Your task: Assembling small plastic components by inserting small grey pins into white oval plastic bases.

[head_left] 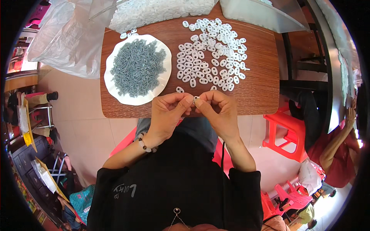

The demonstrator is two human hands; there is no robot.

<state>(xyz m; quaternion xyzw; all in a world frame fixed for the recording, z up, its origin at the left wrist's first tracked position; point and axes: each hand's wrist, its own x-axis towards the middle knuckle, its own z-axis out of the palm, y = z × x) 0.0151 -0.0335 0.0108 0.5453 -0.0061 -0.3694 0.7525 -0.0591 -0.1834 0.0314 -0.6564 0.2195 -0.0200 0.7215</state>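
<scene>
The person sits at a small wooden table (262, 77) and has both hands raised just off its near edge. The left hand (166, 113) and the right hand (217, 111) meet fingertip to fingertip, pinching one small white plastic piece (195, 101) between them. Thumbs and forefingers are pressed together on it, the other fingers curled under. Whether a screw is already in the piece I cannot tell; it is too small and mostly covered.

At about eleven o'clock from the hands sits a white plate (111, 86) heaped with small grey screws (137, 67). At one o'clock, spread flat over the table, lie the loose white plastic pieces (210, 54), a few stragglers close to the fingers at twelve. Further back at twelve o'clock a clear bag (154, 11) holds many more of the same white pieces. A red plastic stool (283, 134) stands on the floor at three o'clock.

It looks to me like the fitting step: one piece is held in hand and being worked between the fingertips. The next move would seem to call for a fine, steady pinch, with one hand free to reach the plate or the spread without knocking the neat pieces about.
</scene>
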